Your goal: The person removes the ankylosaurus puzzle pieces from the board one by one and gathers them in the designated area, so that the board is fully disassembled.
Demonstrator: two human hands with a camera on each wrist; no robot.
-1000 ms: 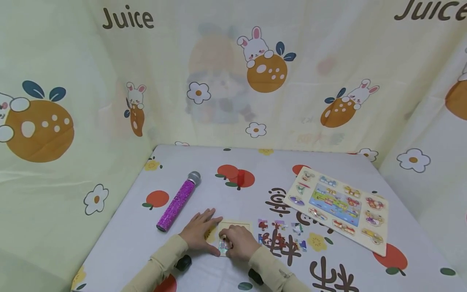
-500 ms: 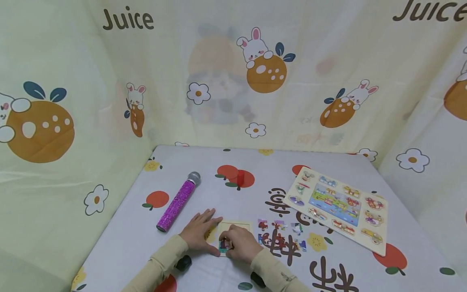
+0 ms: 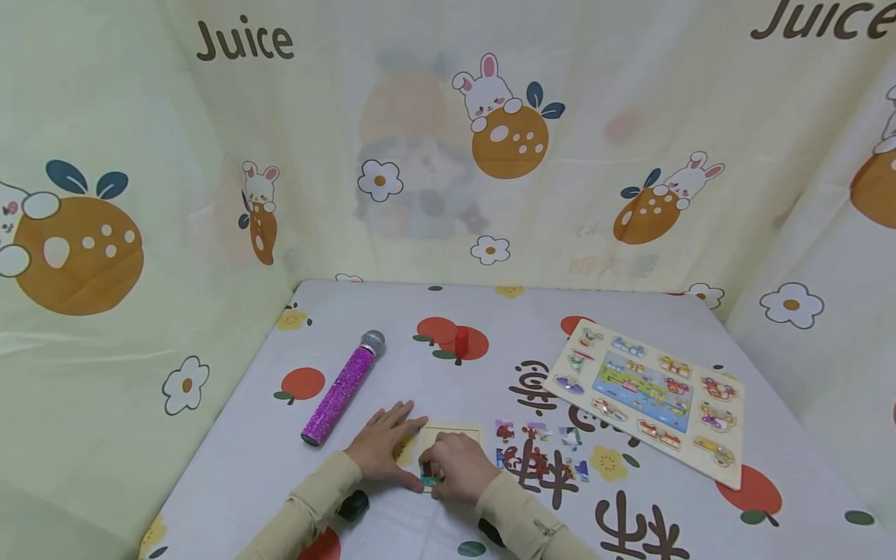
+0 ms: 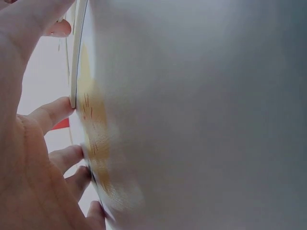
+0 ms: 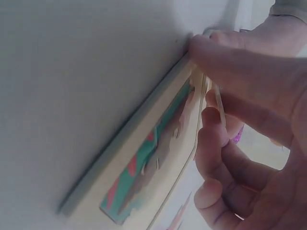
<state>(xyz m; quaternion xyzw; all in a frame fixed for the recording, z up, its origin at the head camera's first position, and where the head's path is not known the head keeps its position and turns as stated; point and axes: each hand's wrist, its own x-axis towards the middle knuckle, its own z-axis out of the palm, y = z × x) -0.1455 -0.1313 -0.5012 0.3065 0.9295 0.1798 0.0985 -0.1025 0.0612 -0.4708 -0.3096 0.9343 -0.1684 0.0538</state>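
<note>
A small wooden puzzle tray point(image 3: 455, 428) lies flat near the table's front. My left hand point(image 3: 378, 446) rests at its left side, fingers spread, with thumb and a fingertip touching the tray's edge; the left wrist view shows this hand's point(image 4: 29, 163) fingertips on the cloth and tray edge. Over the tray's lower left part, my right hand point(image 3: 463, 468) has curled fingers. In the right wrist view it pinches a thin puzzle piece point(image 5: 220, 106) standing on edge. A green and brown picture section point(image 5: 165, 141) lies inside the tray. The pinched piece's face is hidden.
Several loose jigsaw pieces point(image 3: 535, 459) lie right of the tray. A larger wooden knob-puzzle board point(image 3: 644, 397) sits farther right. A purple glitter microphone point(image 3: 341, 393) lies to the left. A small red object point(image 3: 462, 341) stands toward the back. Printed curtains surround the table.
My right hand has shifted slightly within the tray's lower left area, and a dark and green picture part now shows beside its fingers. My left hand has stayed in place.
</note>
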